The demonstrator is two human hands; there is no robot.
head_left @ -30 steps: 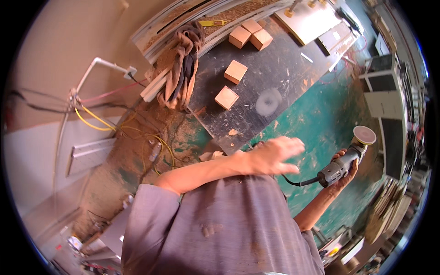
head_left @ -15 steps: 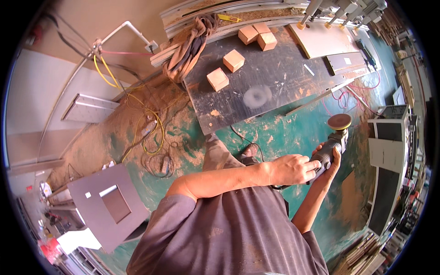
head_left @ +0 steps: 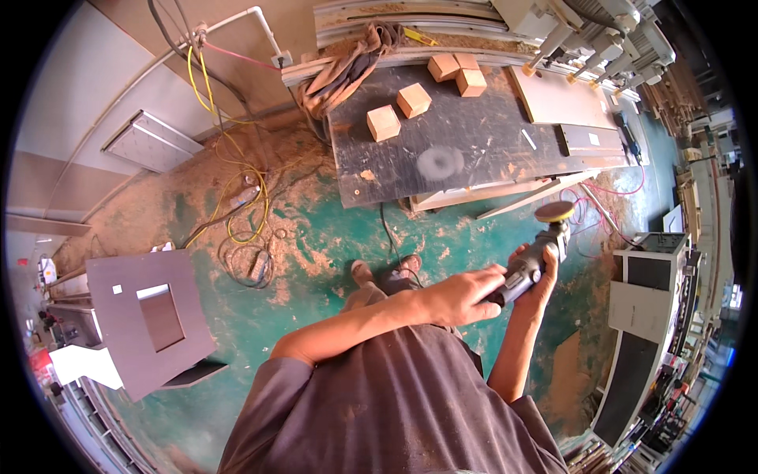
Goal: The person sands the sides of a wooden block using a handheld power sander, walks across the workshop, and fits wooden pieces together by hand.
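- Two bare hands close on one power tool: a hand-held sander (head_left: pixel 530 263) with a dark grey body and a round yellowish pad (head_left: pixel 554 211) at its far end, pad face turned up and away from the person.
- The right hand (head_left: pixel 539 276) wraps the sander's body from below and behind, fingers curled tight around it.
- The left hand (head_left: pixel 460 295) reaches across the chest and grips the rear end of the same body, fingers folded over it, thumb side up.
- The sander is held in the air above the green floor (head_left: pixel 332 237), off the front edge of the bench (head_left: pixel 474 150) and well apart from it, towards the bench's right half.
- Four small wooden blocks lie on the dark bench top: one block (head_left: pixel 384 123) near the left edge, a second (head_left: pixel 414 100) just beside it, and a pair (head_left: pixel 458 73) touching each other near the back edge.
- A pale round dusty mark (head_left: pixel 440 163) shows on the bench top, near the front edge, about midway along.
- A light wooden board (head_left: pixel 557 96) lies on the right part of the bench, reaching towards the back edge.
- A bundle of brown cloth or straps (head_left: pixel 351 67) hangs over the back left corner of the bench.
- Sawdust covers the floor left of the bench, where a yellow cable (head_left: pixel 237 201) lies in loose coils.
- The person's two shoes (head_left: pixel 387 271) stand on the green floor, in front of the bench's front edge.
- A grey panel with a rectangular cut-out (head_left: pixel 150 320) lies on the floor, far to the left of the person.
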